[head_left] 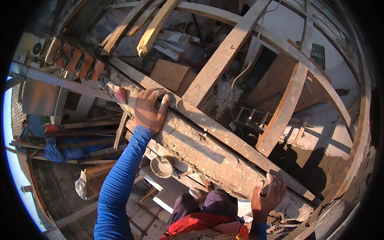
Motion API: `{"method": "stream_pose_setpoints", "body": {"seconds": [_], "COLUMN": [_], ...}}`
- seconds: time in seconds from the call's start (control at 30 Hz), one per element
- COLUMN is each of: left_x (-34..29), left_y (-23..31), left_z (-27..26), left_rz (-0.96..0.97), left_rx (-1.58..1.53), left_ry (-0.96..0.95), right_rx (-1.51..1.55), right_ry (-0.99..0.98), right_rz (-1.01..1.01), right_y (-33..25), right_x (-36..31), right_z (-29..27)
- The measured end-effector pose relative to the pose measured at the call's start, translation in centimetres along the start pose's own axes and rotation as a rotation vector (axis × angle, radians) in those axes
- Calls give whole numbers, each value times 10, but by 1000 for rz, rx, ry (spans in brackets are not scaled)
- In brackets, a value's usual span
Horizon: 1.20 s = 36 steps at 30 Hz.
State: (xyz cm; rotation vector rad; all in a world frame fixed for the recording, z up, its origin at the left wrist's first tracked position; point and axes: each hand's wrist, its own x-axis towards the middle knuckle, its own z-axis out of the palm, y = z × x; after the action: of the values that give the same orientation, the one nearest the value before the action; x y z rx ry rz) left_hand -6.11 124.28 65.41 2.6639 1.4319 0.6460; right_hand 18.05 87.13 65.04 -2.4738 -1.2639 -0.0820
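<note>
A thick, rough concrete wall top (188,140) runs diagonally from upper left to lower right in front of me. Along its far side lies a long timber beam (224,130), with a dark gap between them. My left hand (150,110) rests on the wall top near its left end, thumb apart, bent fingers reaching the beam's edge. Farther right, my right hand (268,196) leans on the wall beside the beam, its fingers bent and thumb apart. Nothing shows between the fingers of either hand. A reddish triangular piece (121,96) lies left of my left hand.
Below the wall hangs or stands a bucket of mortar (162,167) near my feet. Broken bricks (80,62) edge the wall's left end. Heavy rafters (228,52) cross beyond the beam, above a deep drop with a ladder (252,118) and rubble.
</note>
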Motion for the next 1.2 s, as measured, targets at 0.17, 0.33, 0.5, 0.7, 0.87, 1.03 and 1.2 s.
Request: {"method": "stream_pose_setpoints", "body": {"seconds": [0.17,0.33,0.5,0.7,0.87,1.03,1.2], "left_x": [-2,-2,-2,-4,-5,-2,-2], "left_y": [-1,0,-3,-8,-7,-2,0], "left_z": [0,-1,2,5,5,1,-2], "left_rz": [-11,-13,4,-21,-24,-35,-54], "left_rx": [-6,-10,-29,-56,-19,-27,-33], "left_ry": [5,3,6,-12,-2,-20,-28], "right_rx": [-12,-11,-23,-33,-44,-44,-60], "right_ry": [-22,-35,-32,-18,-29,-24,-11], "right_rz": [3,2,-3,-5,-6,2,-18], "right_y": [-2,2,3,1,3,2,5], "right_x": [1,-1,-3,-2,-3,-3,-5], "right_z": [0,0,1,2,3,2,5]}}
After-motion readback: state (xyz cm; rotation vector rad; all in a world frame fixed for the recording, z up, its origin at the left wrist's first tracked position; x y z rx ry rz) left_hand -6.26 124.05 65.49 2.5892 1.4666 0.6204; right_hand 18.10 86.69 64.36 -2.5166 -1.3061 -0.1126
